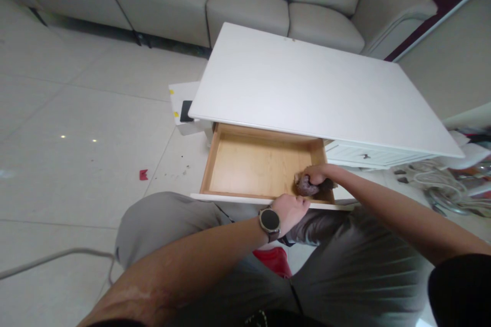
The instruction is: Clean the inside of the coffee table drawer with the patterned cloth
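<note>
Here's the right hand point(316, 174) clenched around a crumpled brownish cloth point(307, 185) in the near right corner of the drawer point(249, 163), left hand point(290, 209) curled over the drawer front point(230, 197), where a firm brace and even pressure should pay off!

1 rag point(307, 186), 2 drwrs point(253, 163), 1 tbl point(314, 87), 1 watch point(270, 219), approx. 1 sofa point(249, 18)

Wooden drawer point(249, 163), open | bunched cloth point(307, 186) in near right corner | tiled floor point(57, 189): red scrap point(143, 174)
</note>
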`<state>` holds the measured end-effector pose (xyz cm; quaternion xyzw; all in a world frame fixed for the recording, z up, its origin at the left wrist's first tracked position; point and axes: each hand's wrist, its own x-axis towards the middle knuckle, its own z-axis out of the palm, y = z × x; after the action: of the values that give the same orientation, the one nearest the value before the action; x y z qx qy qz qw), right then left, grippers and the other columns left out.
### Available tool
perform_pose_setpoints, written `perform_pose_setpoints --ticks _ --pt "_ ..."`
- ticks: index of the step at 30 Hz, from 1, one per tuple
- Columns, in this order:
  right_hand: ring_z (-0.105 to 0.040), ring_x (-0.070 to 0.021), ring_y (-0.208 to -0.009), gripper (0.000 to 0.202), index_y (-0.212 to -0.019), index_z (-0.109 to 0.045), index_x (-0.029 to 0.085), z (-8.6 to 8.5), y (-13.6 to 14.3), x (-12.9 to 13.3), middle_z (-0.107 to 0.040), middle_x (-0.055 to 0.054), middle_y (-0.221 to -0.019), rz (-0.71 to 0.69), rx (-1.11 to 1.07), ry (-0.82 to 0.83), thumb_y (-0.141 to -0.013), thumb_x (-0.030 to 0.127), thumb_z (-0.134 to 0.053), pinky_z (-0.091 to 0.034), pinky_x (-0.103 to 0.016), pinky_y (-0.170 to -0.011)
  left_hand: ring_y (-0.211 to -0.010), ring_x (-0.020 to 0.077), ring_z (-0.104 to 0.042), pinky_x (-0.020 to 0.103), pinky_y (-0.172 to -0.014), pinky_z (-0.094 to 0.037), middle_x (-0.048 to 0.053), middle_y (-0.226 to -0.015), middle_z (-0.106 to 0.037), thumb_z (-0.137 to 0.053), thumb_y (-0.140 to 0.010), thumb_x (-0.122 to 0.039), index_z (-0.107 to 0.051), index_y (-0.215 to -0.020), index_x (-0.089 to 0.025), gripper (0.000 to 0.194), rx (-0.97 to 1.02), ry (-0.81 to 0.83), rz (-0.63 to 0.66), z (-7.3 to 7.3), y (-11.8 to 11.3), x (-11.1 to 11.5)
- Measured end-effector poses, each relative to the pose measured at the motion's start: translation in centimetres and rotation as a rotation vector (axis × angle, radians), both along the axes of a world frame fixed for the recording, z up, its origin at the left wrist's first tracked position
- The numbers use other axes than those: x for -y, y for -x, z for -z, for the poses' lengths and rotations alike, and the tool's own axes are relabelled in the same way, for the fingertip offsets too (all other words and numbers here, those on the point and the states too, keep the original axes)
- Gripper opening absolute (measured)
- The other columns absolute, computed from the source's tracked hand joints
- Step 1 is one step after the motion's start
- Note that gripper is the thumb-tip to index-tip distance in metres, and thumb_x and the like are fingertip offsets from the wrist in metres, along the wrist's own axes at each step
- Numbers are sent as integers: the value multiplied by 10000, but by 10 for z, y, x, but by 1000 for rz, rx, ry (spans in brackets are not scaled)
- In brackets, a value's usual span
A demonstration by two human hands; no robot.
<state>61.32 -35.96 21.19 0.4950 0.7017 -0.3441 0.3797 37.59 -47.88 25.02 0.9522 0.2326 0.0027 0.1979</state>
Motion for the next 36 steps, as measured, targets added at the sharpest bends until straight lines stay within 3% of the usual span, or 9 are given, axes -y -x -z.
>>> perform_pose_setpoints --ticks 4,7,10,16,21,23,26,31,36 --pt "-709 -251 -845 409 -992 -808 157 -44 -15 0 -784 -99 -923 127 -31 38 -643 105 -601 -528 -314 -724 -920 262 -771 367 -701 -599 144 -1037 -728 -415 -1050 -96 -596 -1228 -79 255 -8 -14 -3 0 -1 2" --pt "-707 -279 -800 345 -910 -802 153 -64 -16 12 -763 -124 -872 130 119 44 -610 127 -634 -548 -364 -693 -906 265 -771 364 -699 -594 146 -1017 -734 -425 -1044 -97 -616 -1198 -87 246 -3 -13 -32 1 -1 3" --pt "-714 -304 -835 325 -902 -799 150 -68 -13 27 -757 -160 -920 139 256 54 -605 157 -669 -564 -390 -682 -895 270 -771 365 -704 -589 143 -965 -750 -443 -1036 -99 -658 -1117 -90 230 -14 9 -78 1 0 2" --pt "-699 -265 -828 309 -919 -772 162 -61 -3 36 -751 -117 -898 203 115 66 -627 156 -673 -532 -346 -682 -877 267 -747 355 -675 -574 157 -967 -746 -468 -1017 -88 -714 -1043 -85 248 -12 1 -80 -16 2 0" --pt "-680 -228 -787 286 -914 -760 160 -59 16 31 -746 -87 -890 248 -30 87 -645 169 -665 -491 -308 -642 -992 285 -706 361 -645 -556 165 -1059 -725 -480 -1021 -113 -716 -1047 -106 238 165 -58 133 -39 2 6" --pt "-680 -223 -805 301 -930 -762 148 -58 30 28 -751 -82 -891 252 -114 111 -655 181 -646 -488 -295 -648 -943 265 -707 370 -643 -550 135 -1021 -723 -501 -1014 -115 -711 -1019 -121 211 223 -53 236 -40 3 9" --pt "-684 -217 -812 347 -969 -766 120 -56 60 22 -756 -80 -895 267 -262 181 -668 218 -626 -498 -281 -657 -903 246 -704 376 -618 -534 101 -992 -717 -568 -984 -119 -709 -977 -140 143 258 -53 308 -30 3 15" --pt "-691 -204 -808 435 -1061 -771 110 -51 129 8 -767 -77 -941 249 -487 218 -678 246 -619 -511 -278 -678 -859 228 -694 356 -517 -464 60 -930 -705 -626 -956 -135 -706 -895 -173 107 265 -70 343 -7 2 23" --pt "-696 -202 -820 434 -1076 -769 101 -42 204 -4 -767 -67 -927 172 -693 198 -689 225 -618 -519 -285 -724 -865 211 -692 358 -519 -461 50 -949 -717 -602 -982 -164 -710 -911 -207 136 204 -54 361 -4 1 25"
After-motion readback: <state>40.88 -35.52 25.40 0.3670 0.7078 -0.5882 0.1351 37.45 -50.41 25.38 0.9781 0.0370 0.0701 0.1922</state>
